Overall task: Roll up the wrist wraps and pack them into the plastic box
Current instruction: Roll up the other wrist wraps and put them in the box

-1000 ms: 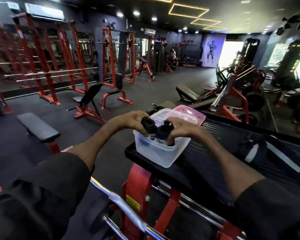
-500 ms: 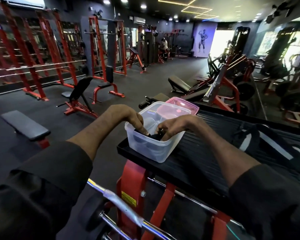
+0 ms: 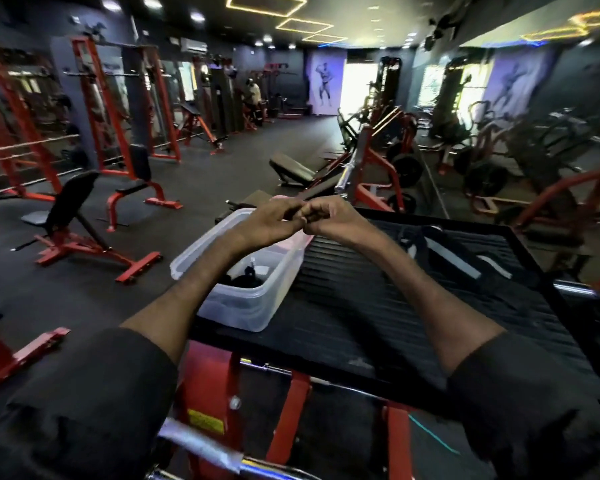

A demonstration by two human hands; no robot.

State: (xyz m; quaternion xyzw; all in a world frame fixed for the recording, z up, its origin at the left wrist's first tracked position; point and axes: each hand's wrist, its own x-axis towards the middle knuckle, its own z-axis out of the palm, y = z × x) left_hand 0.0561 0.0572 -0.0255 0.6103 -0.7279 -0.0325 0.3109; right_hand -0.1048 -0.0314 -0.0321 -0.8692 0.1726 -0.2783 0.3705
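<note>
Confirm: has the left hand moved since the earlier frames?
Yes. The left hand has lifted out of the plastic box and now sits above its far end, touching the right hand.

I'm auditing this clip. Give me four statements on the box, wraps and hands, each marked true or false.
1. The box stands on the floor. False: it sits on the black platform.
2. Black wraps lie inside the box. True.
3. Both hands are down inside the box. False: the left hand and right hand meet above it.
4. A striped strap lies on the platform, right of the box. True.
</note>
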